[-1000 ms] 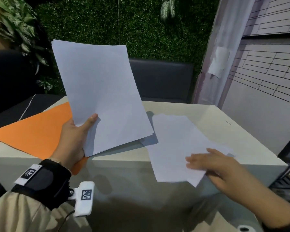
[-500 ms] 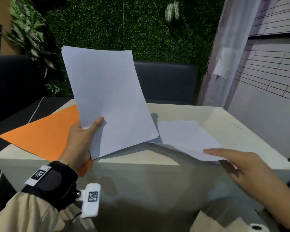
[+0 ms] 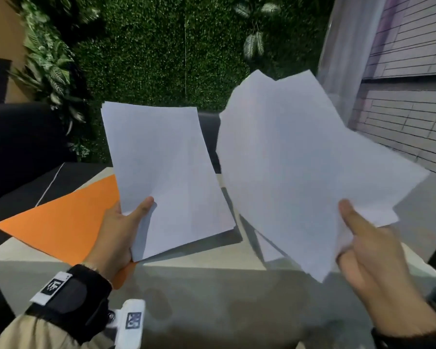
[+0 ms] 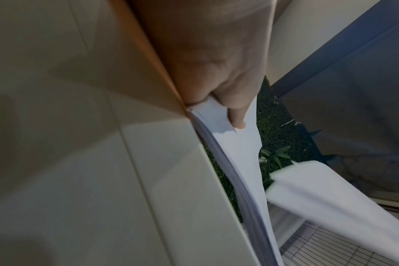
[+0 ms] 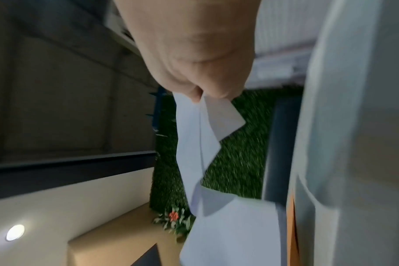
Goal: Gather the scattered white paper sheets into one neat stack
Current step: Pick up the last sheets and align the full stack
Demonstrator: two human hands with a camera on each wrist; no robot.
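My left hand [image 3: 122, 227] grips a squared stack of white sheets [image 3: 161, 177] by its lower left corner, thumb on top, tilted up above the table. In the left wrist view the same stack [image 4: 235, 149] shows edge-on under my thumb [image 4: 237, 115]. My right hand [image 3: 358, 248] pinches a looser, fanned bunch of white sheets [image 3: 300, 167] by its lower edge and holds it up to the right of the stack, apart from it. The right wrist view shows that bunch [image 5: 201, 144] hanging bent from my fingers. One more white sheet [image 3: 268, 249] shows under the bunch.
An orange sheet [image 3: 68, 217] lies on the left part of the beige table [image 3: 202, 258], overhanging its near edge. A dark bench [image 3: 18, 142] and a green hedge wall [image 3: 161, 51] stand behind; a grey slatted wall [image 3: 408, 102] is at the right.
My right hand has taken the loose sheets off the table and lifted them upright beside the left-hand stack. The left-hand stack has stayed raised.
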